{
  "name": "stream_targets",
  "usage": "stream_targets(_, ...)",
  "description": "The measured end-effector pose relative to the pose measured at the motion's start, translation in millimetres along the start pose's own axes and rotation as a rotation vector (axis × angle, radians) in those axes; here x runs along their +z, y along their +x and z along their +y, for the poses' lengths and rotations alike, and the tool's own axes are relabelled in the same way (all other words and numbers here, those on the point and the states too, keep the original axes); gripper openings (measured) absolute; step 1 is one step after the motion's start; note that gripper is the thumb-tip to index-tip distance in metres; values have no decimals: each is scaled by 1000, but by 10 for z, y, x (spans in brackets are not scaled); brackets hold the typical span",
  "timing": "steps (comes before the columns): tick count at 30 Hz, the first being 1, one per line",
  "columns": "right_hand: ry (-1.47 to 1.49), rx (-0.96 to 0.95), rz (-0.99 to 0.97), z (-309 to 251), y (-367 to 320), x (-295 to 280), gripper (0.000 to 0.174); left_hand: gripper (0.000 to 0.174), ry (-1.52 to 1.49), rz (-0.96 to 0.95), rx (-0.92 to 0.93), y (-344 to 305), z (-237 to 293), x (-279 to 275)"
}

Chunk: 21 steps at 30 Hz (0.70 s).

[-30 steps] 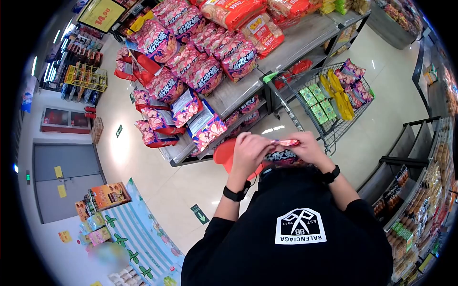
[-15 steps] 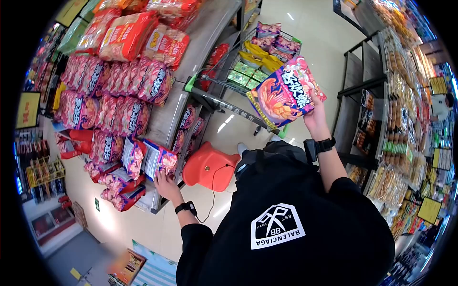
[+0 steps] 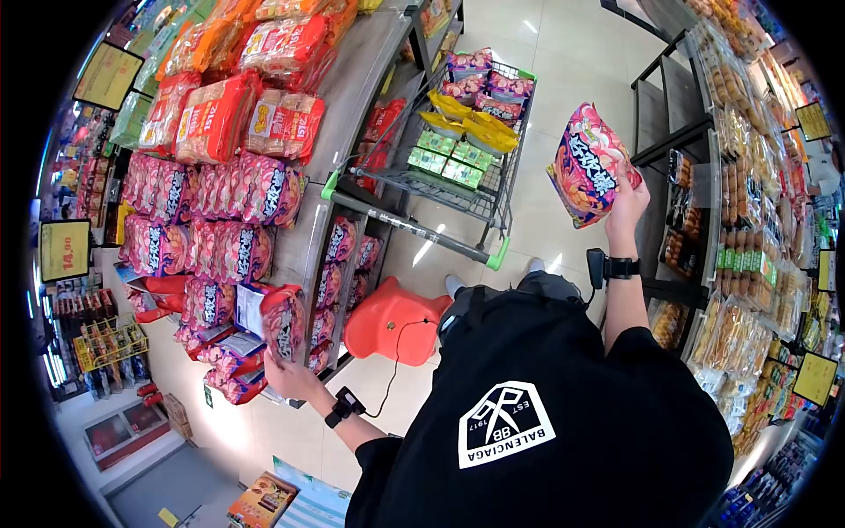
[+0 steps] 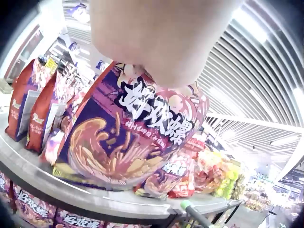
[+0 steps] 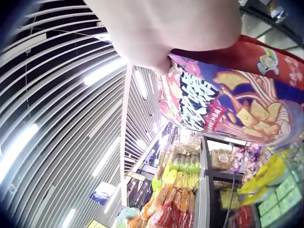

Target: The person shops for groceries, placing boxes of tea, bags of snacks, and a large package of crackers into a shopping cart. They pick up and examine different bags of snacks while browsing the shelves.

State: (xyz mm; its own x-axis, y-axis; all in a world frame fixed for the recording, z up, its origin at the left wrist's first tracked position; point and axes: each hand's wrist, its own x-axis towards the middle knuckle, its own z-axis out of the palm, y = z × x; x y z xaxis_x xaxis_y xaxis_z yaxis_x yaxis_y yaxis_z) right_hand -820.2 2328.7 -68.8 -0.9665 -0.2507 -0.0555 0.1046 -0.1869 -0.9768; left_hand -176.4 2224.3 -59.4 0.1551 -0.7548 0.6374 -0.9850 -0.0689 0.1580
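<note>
My right hand [image 3: 627, 204] grips a pink and purple noodle bag [image 3: 588, 163] by its top, out to the right of the shopping cart [image 3: 458, 231]. In the right wrist view that noodle bag [image 5: 228, 102] shows its printed front and a red side. At the shelf's near end, my left hand [image 3: 292, 380] holds a second noodle bag [image 3: 284, 324], slightly blurred. The left wrist view has this noodle bag [image 4: 137, 128] tilted, front outward, beneath the hand, whose fingers are mostly hidden. Similar bags [image 3: 231, 348] stand right beside it.
Rows of matching noodle bags [image 3: 216, 189] and red-wrapped packs [image 3: 216, 114] fill the shelf [image 3: 339, 106]. Green boxes [image 3: 451, 158], yellow bags [image 3: 475, 123] and more noodle bags lie in the cart. A red stool [image 3: 392, 321] stands before me; a bakery rack [image 3: 739, 211] lines the right.
Both hands were together at a bag, then parted. The right hand has carried its bag rightward past the cart. The left hand reached the shelf and now grips a bag there.
</note>
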Motion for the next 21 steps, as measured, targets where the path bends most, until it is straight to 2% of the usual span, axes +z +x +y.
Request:
stream_targets(2,-92,-82,-62,0,261,-186,30,24,-42,44,-99,-16,305,-235)
stream_targets(6,-235,-91,-140,66,694,-472,29,26,-117,81,-129,-176,982,-552)
stream_targets(8,-477,-128,-268,109,874,-550,27,26,-119,102,-150,-344,1326,-686)
stream_targets(10,-644,-140,-407,67,983,-527,26,28,-394,26,-313,-484,1859,-914)
stream_targets(12,-649,-143,-602,109,1101,-455,24,30,-391,48,-346,-696,2181,-1043)
stream_targets(13,-651,-141,-639,121,1148,-394,24,31,-483,32,-441,-804,2277,-1085)
stream_targets(15,-771,-187,-863,96,1185,-220,22,29,-583,36,-567,-990,2434,-1154)
stream_targets(18,-835,-238,-953,114,1202,140,22,28,-449,27,-513,-1224,2533,-1154)
stream_targets(19,-829,-257,-981,135,1209,284,22,22,-365,20,-479,-1258,2555,-1134)
stream_targets(20,-760,-262,-945,182,1204,410,22,22,-358,40,-501,-1274,2562,-1111)
stream_targets(21,-690,-264,-906,238,1196,531,22,19,-294,-15,-430,-1277,2560,-1078)
